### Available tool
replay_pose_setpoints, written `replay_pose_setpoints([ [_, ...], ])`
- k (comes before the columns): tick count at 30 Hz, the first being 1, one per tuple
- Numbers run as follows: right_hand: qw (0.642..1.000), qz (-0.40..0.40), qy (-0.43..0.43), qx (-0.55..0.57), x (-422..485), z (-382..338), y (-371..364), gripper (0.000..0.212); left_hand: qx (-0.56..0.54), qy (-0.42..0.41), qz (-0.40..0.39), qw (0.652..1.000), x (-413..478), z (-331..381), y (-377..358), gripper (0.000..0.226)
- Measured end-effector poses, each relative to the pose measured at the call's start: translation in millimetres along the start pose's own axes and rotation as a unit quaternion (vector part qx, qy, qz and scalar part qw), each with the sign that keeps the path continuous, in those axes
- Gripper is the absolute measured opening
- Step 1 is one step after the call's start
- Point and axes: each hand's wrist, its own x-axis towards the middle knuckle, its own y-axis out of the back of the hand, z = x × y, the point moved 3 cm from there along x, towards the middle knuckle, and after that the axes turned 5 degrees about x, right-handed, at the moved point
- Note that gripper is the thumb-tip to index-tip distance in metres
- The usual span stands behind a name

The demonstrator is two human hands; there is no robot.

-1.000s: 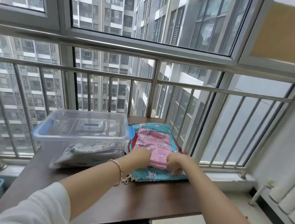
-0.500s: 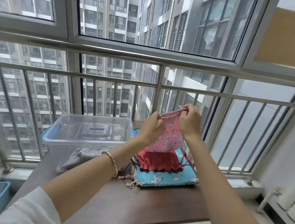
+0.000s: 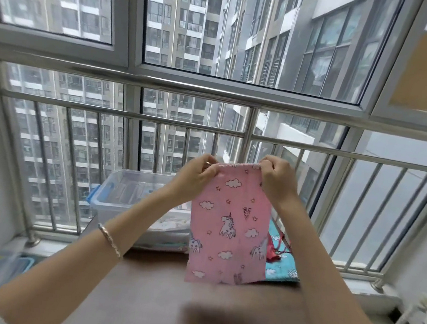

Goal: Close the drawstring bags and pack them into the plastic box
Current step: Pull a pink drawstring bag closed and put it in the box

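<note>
Pink drawstring bag (image 3: 229,225): now lifted off the table (image 3: 151,301), hangs full length. Left hand (image 3: 197,176), right hand (image 3: 277,179): fingers pinch its top corners. Mouth seemingly uncinched; closing comes next.

Brown table (image 3: 154,301): clear plastic box (image 3: 133,203) back-left, teal bag (image 3: 281,270) right.

The pink bag (image 3: 229,222) is thin matt cloth printed with unicorns and clouds. The box (image 3: 125,199) is clear, glossy plastic with blue clips. The table (image 3: 165,295) looks like smooth, dark brown wood. The railing (image 3: 184,126) is shiny metal. The bracelet (image 3: 109,239) looks like polished metal.
</note>
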Motion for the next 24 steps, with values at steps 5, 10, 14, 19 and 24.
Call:
replay_pose_setpoints([
  [5,0.99,-0.13,-0.013,-0.045,-14.2,-3.8,-32.9,0.025,0.205,-0.018,0.001,0.979,-23.9,-15.6,37.0,0.024],
  [10,0.972,-0.216,-0.015,-0.096,-28.8,19.0,-64.2,0.047,0.384,-0.056,0.0,0.922,-42.7,-33.3,58.2,0.042],
  [14,0.967,-0.248,-0.054,0.023,-32.8,27.2,-64.7,0.078,0.42,-0.049,0.006,0.906,-48.5,-43.6,83.2,0.048],
  [19,0.955,-0.226,-0.119,0.148,-33.9,42.1,-41.9,0.052,0.318,0.021,-0.011,0.948,-52.4,-58.2,114.3,0.039],
  [24,0.949,-0.138,-0.178,0.221,-37.8,67.1,-20.5,0.053,0.112,0.121,-0.011,0.986,-57.2,-77.1,136.6,0.051],
])
